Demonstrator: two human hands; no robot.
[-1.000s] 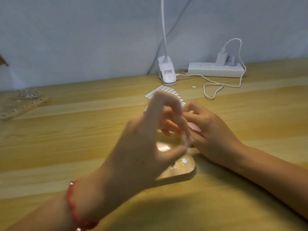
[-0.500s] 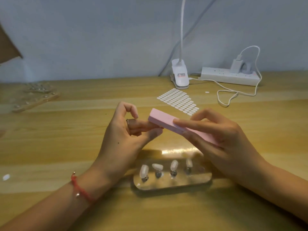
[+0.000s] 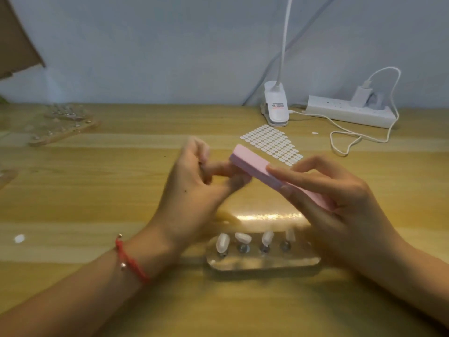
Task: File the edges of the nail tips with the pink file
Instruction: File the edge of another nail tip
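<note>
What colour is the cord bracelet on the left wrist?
Red, with a small silvery bead; the thin cord bracelet shows best in the head view.

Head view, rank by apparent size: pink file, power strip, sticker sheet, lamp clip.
1. pink file, though it is nearest the camera
2. power strip
3. sticker sheet, close to the strip, so unsure
4. lamp clip

Premises: a small nail-craft workstation, home or studio not determinable. Evidence: a wooden desk (image 3: 97, 203) set against a plain pale wall (image 3: 145, 57), with a white clip lamp (image 3: 277, 110) at its back edge. Right of the lamp lies a power strip (image 3: 347, 113) with a charger (image 3: 362, 96) plugged in. In front of the lamp are a sheet of adhesive tabs (image 3: 272, 144), a pink file (image 3: 255, 166) and a clear stand (image 3: 262, 262) carrying nail tips (image 3: 222, 242). Far left of the lamp lie further stands (image 3: 63, 127), blurred.
</note>
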